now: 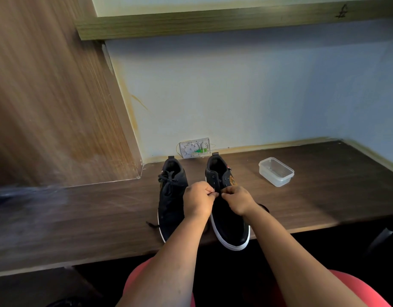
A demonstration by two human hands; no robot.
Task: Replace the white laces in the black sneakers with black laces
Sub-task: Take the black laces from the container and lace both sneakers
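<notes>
Two sneakers stand side by side on the tabletop [324, 196], toes toward its near edge: the left sneaker [171, 202] and the right sneaker [226, 220]. A tub [276, 171] sits right of the right sneaker, a wall box [194, 149] behind both

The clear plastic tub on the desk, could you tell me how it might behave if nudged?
The tub looks thin-walled and empty, so probably light and apt to slide across the desk. Its low, wide shape suggests it would hardly tip.

wall [235, 96]: pale blue | desk [91, 209]: dark wood | side panel [47, 96]: wood | shelf [213, 23]: overhead
</notes>
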